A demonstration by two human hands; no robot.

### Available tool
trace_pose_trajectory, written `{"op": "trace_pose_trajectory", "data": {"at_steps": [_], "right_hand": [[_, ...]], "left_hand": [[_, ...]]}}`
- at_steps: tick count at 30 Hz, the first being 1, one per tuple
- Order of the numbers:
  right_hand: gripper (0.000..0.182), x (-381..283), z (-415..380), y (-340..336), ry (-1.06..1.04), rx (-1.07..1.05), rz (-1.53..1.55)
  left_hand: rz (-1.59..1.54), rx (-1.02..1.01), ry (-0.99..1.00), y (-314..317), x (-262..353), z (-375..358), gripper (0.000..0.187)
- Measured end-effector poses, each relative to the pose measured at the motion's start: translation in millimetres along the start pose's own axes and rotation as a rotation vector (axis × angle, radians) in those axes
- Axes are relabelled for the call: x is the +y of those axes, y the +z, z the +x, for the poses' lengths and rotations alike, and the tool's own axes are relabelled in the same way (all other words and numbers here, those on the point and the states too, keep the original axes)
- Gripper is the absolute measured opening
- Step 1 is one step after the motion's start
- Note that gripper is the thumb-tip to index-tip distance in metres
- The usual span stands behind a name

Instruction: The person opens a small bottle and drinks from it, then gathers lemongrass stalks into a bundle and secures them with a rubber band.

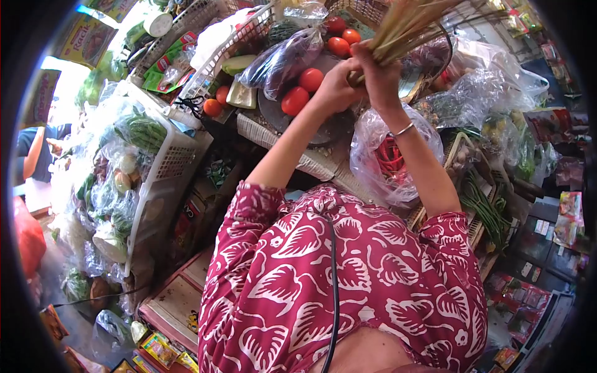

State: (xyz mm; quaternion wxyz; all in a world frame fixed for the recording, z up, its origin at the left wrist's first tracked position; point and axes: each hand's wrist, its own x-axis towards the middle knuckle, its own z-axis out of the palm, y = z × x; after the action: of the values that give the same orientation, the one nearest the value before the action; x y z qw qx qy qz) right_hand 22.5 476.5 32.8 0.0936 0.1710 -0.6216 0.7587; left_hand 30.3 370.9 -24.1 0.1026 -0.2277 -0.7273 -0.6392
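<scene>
We've got both hands up at the stalk bundle (407, 25): our left hand (336, 87) and right hand (376, 78) grip its base together. Below them sit 2 tomatoes (303, 90), and a clear bag of red chilies (388, 155) hangs beside our right forearm.

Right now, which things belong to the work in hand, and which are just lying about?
In hand: stalk bundle, gripped by left hand and right hand.
Lying about: tomatoes, bag of red chillies, green beans, white basket.

Stalk bundle (410, 25) tips beyond top edge
</scene>
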Motion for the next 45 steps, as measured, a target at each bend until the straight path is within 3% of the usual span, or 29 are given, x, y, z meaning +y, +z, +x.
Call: {"op": "trace_pose_trajectory", "data": {"at_steps": [1,2,3,6,7,9,10,11,13,14,15,16,17,18,19,20,22,24,25,26,27,28,34,36,38,40,42,43,45], "right_hand": [[0.018,-9,3,-1,0.003,0.054,0.064],[0.019,-32,9,-2,-0.029,0.049,0.047],[0.023,-40,19,-6,-0.064,0.014,0.252],[0.029,-73,29,12,-0.022,-0.016,0.65],[0.03,-81,23,27,0.06,-0.037,0.842],[0.028,-87,-7,64,0.341,-0.064,0.884],[0.023,-86,-22,83,0.449,-0.121,1.103],[0.018,-84,-34,93,0.561,-0.181,1.321],[0.014,-83,-38,91,0.696,-0.155,1.343],[0.011,-80,-40,90,0.84,-0.126,1.36],[0.008,-63,-31,76,0.74,-0.104,1.445],[0.008,-39,-15,49,0.7,-0.159,1.353],[0.011,-1,8,15,0.659,-0.06,1.167],[0.008,7,23,-13,0.44,0.026,0.685],[0.01,36,39,-51,0.322,-0.052,0.136],[0.016,81,54,-98,0.155,-0.212,-0.653],[0.014,110,58,-146,0.078,-0.488,-1.191],[0.014,118,54,-152,0.13,-0.453,-1.205],[0.014,119,52,-151,0.19,-0.407,-1.221],[0.013,119,51,-148,0.187,-0.41,-1.285],[0.014,126,53,-153,0.133,-0.421,-1.268],[0.014,136,53,-158,0.081,-0.435,-1.247],[0.019,118,52,-143,0.077,-0.459,-1.221],[0.02,130,56,-148,0.116,-0.527,-1.271],[0.021,145,59,-144,0.012,-0.498,-1.491],[0.024,140,59,-126,0.061,-0.446,-1.071],[0.018,103,41,-71,0.185,-0.594,-0.289],[0.014,23,9,-22,0.307,-0.686,-0.172],[0.007,-10,-30,22,0.247,-0.877,0.052]], "left_hand": [[0.518,0.334,0.095,6,28,-11,0.062],[0.505,0.579,0.029,9,50,-28,0.053],[0.15,0.692,-0.1,8,72,-45,0.041],[-0.649,0.396,-0.291,17,94,-92,0.037],[-0.651,0.389,-0.295,17,99,-88,0.037],[-0.98,0.536,-0.02,0,120,-75,0.053],[-1.091,0.534,0.153,-14,130,-71,0.062],[-0.787,0.716,0.28,-29,141,-62,0.06],[-0.946,0.852,0.318,-59,173,-80,0.022],[-0.879,0.835,0.374,-75,192,-87,0.023],[-0.736,0.984,0.406,-96,207,-103,0.027],[-0.784,0.888,0.483,-116,228,-131,0.024],[-0.766,0.812,0.517,-132,248,-160,0.025],[-0.631,0.666,0.455,-146,272,-185,0.027],[-0.547,0.611,0.378,-147,288,-197,0.028],[-0.543,0.622,0.38,-151,288,-209,0.028],[-0.245,0.767,-0.018,-152,280,-234,0.021],[0.014,0.939,-0.434,-133,241,-232,0.013],[-0.02,0.872,-0.444,-127,209,-231,0.018],[-0.004,1.049,-0.348,-110,167,-232,0.019],[0.148,0.912,-0.395,-102,167,-205,0.021],[-0.057,0.816,-0.522,-91,165,-192,0.022],[-0.288,0.574,-0.494,-67,106,-178,0.031],[-0.372,0.505,-0.537,-60,109,-173,0.035],[-0.341,0.446,-0.519,-56,109,-170,0.037],[-0.325,0.421,-0.438,-53,111,-168,0.04],[-0.401,0.407,-0.448,-57,107,-171,0.046],[-0.451,0.381,-0.469,-56,110,-173,0.048],[-0.633,0.305,-0.428,-57,126,-168,0.055]]}}
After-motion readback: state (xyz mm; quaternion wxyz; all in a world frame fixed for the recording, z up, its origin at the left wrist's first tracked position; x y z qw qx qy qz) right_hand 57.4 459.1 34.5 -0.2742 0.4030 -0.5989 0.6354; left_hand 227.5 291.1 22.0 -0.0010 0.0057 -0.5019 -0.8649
